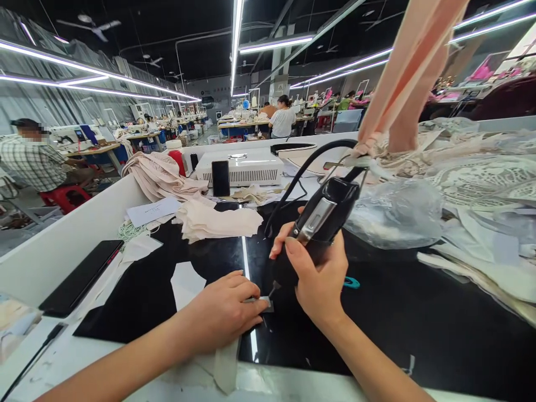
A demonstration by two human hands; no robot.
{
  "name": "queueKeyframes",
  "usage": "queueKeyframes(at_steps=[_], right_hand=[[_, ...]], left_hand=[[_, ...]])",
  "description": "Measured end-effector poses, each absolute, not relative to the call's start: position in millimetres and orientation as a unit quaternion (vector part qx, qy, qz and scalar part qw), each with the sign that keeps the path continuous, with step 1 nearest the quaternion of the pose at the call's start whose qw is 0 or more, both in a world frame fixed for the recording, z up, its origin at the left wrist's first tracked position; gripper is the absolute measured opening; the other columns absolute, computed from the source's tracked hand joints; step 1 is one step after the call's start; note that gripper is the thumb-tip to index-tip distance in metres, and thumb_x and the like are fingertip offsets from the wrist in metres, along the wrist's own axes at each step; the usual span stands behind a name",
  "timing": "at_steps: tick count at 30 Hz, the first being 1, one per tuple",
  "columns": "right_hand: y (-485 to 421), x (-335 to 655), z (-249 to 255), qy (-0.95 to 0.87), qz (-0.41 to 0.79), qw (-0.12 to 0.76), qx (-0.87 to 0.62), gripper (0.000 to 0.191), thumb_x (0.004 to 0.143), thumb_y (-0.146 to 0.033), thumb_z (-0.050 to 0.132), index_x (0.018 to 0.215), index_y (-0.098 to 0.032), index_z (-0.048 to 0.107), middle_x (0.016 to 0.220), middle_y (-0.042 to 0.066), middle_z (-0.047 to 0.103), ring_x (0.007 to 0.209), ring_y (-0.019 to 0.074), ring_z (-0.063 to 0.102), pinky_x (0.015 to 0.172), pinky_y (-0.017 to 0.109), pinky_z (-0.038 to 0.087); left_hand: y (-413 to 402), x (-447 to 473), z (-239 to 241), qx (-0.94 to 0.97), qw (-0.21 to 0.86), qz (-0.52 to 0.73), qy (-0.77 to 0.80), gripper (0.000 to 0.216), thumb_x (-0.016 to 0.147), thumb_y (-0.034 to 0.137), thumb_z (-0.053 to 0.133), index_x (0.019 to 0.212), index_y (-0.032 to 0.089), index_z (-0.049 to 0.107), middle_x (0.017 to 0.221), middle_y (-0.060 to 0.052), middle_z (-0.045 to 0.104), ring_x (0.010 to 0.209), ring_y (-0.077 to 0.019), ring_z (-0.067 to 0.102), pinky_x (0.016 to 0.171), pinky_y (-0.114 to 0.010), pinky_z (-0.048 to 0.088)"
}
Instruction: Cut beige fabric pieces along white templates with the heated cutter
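Under strip lights (276,44), right fingers (299,257) grip a tool (341,192) (black, corded).

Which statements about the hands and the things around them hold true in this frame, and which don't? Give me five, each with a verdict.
1. The right hand grips a black handheld tool. True.
2. The left hand is wrapped around the tool as well. False: it is down at a small grey piece on the black surface.
3. Pink fabric rises above the tool's upper end. True.
4. A teal object lies to the left of the left hand. False: it lies just to the right of the right hand.
5. A dark phone stands upright in front of the white vented box. True.
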State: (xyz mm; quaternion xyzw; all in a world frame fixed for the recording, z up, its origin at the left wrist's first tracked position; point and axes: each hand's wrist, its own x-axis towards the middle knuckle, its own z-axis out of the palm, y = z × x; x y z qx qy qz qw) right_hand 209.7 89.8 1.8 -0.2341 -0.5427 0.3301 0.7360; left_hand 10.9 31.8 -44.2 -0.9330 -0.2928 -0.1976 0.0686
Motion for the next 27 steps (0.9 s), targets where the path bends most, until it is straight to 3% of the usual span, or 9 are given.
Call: queueKeyframes(at_steps=[16, 27], right_hand=[[88, 211, 4, -0.543, 0.329, 0.739, -0.226, 0.038, 0.097, -0.05, 0.1, 0.111, -0.031, 0.07, 0.084, -0.006, 0.079, 0.059, 0.016, 0.071, 0.055, 0.029, 0.065], [89, 213, 8, -0.535, 0.329, 0.744, -0.228, 0.043, 0.097, -0.056, 0.102, 0.109, -0.03, 0.069, 0.084, -0.005, 0.079, 0.058, 0.0159, 0.07, 0.056, 0.029, 0.065]], left_hand=[[28, 7, -56, -0.92, 0.065, -0.204, -0.327, 0.025, 0.125, 0.03, 0.07, 0.142, 0.016, 0.08, 0.119, -0.009, 0.081, 0.11, -0.0239, 0.081, 0.12, -0.046, 0.068], [30, 8, -54, -0.927, 0.066, -0.191, -0.317, 0.021, 0.126, 0.03, 0.068, 0.136, 0.014, 0.079, 0.118, -0.01, 0.08, 0.108, -0.0241, 0.079, 0.112, -0.041, 0.068]])
